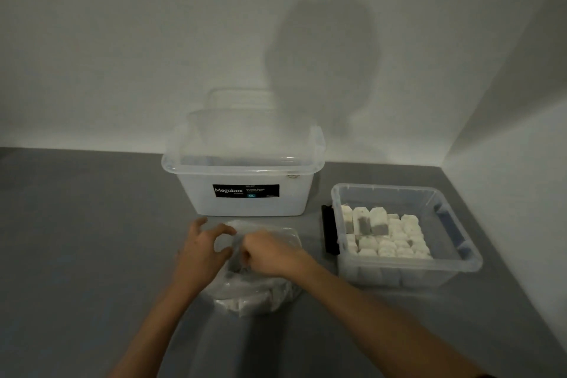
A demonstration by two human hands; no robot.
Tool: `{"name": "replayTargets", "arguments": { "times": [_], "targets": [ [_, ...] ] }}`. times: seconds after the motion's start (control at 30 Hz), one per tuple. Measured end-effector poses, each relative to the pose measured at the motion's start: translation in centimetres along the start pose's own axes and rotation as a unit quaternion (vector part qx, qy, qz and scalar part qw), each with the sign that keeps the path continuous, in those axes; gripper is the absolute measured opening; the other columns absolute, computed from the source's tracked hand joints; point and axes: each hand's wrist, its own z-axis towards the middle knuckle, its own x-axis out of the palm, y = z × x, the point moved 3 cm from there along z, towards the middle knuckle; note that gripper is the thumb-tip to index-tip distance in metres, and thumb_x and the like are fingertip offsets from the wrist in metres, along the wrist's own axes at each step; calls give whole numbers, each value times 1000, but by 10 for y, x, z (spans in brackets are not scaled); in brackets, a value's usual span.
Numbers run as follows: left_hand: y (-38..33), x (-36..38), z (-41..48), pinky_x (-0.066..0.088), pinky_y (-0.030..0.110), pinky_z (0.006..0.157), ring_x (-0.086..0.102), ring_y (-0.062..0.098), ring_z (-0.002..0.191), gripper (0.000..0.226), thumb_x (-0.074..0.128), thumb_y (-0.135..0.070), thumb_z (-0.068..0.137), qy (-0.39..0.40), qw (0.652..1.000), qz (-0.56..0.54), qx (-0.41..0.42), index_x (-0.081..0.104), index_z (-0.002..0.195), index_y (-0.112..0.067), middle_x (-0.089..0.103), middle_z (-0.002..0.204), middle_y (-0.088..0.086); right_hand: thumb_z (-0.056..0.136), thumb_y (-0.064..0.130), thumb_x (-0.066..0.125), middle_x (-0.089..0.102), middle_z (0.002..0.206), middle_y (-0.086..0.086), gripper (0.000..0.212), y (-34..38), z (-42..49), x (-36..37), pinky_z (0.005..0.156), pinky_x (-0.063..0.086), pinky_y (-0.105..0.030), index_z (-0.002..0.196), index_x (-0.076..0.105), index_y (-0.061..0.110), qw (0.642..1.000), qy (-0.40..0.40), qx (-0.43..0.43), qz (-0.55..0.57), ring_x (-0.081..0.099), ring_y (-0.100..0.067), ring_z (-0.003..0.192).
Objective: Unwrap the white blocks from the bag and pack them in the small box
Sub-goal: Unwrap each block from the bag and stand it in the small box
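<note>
A clear plastic bag point(260, 301) holding white blocks lies on the grey table in front of me. My left hand point(201, 250) pinches the bag's upper left edge between thumb and fingers. My right hand point(267, 253) is curled inside the bag's mouth, gripping a greyish white block point(237, 261) there. To the right stands the small clear box point(408, 270), with several white blocks point(388, 238) packed in rows in its left part.
A larger clear lidded tub point(245, 193) with a black Megabox label stands behind the bag against the wall. A black clip point(329, 233) sits on the small box's left side. Walls close off the back and right of the grey table point(76, 239).
</note>
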Motion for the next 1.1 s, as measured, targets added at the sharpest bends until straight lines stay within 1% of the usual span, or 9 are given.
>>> {"name": "replayTargets", "arguments": {
  "times": [0.1, 0.23, 0.33, 0.53, 0.7, 0.8, 0.9, 1.0, 1.1],
  "targets": [
    [7, 8, -3, 39, 33, 96, 44, 29, 122, 58, 75, -12, 73, 23, 999, -47, 2, 56, 126, -24, 49, 133, 16, 89, 5, 58, 64, 104, -17, 16, -1, 18, 21, 78, 46, -34, 104, 64, 2, 1000, 3, 28, -9, 62, -30, 95],
    [15, 9, -11, 40, 26, 83, 57, 30, 104, 58, 69, -6, 77, 16, 997, -71, -3, 52, 130, -21, 57, 113, 13, 90, 14, 61, 64, 107, -14, 24, 3, 32, 48, 86, 49, -39, 112, 61, 5, 998, 42, 49, -19, 61, -30, 98],
    [19, 6, -12, 38, 22, 81, 57, 23, 94, 52, 66, -3, 79, -7, 997, -78, 11, 55, 127, -20, 59, 107, 10, 85, 24, 68, 62, 110, -11, 33, 7, 35, 58, 90, 50, -46, 114, 58, 12, 996, 39, 71, -48, 60, -29, 100],
    [22, -5, -14, 35, 17, 80, 50, 14, 89, 49, 60, 5, 79, -42, 994, -98, 31, 58, 124, -16, 58, 105, 10, 87, 25, 64, 60, 118, -14, 39, 13, 39, 65, 98, 45, -50, 122, 56, 10, 993, 39, 110, -32, 57, -33, 109],
    [23, -10, -12, 36, 19, 85, 51, 16, 95, 55, 61, 4, 78, -20, 995, -95, 34, 55, 127, -19, 55, 110, 8, 90, 8, 55, 64, 89, -12, 9, 11, 29, 38, 71, 52, -35, 93, 63, 5, 995, -49, 71, -41, 61, -26, 79],
    [25, -9, -10, 38, 22, 90, 49, 15, 101, 57, 64, -1, 79, -1, 995, -91, 30, 52, 130, -23, 51, 116, 4, 91, 8, 53, 55, 74, -6, 14, 11, 22, 21, 64, 46, -32, 78, 58, 8, 993, -97, 67, -20, 55, -21, 70],
    [24, -8, -8, 37, 22, 92, 50, 19, 109, 57, 64, -2, 79, 7, 996, -90, 25, 51, 130, -25, 49, 118, 3, 91, 7, 52, 54, 68, -3, 28, 4, 22, 16, 68, 51, -31, 65, 51, 14, 992, -96, 76, 21, 61, -23, 73],
    [21, -7, -8, 36, 21, 92, 51, 21, 110, 57, 64, -1, 78, 4, 996, -88, 23, 52, 129, -23, 50, 117, 4, 90, 8, 57, 64, 95, -9, 9, 2, 23, 27, 78, 50, -29, 94, 65, 9, 997, -39, 69, 16, 62, -23, 91],
    [20, -7, -8, 37, 20, 93, 51, 21, 110, 56, 64, 0, 78, 4, 996, -89, 21, 53, 129, -21, 49, 116, 3, 86, 14, 64, 58, 121, -11, 41, 8, 23, 42, 92, 47, -35, 126, 52, 13, 998, 41, 48, -22, 56, -27, 111]
  ]
}}
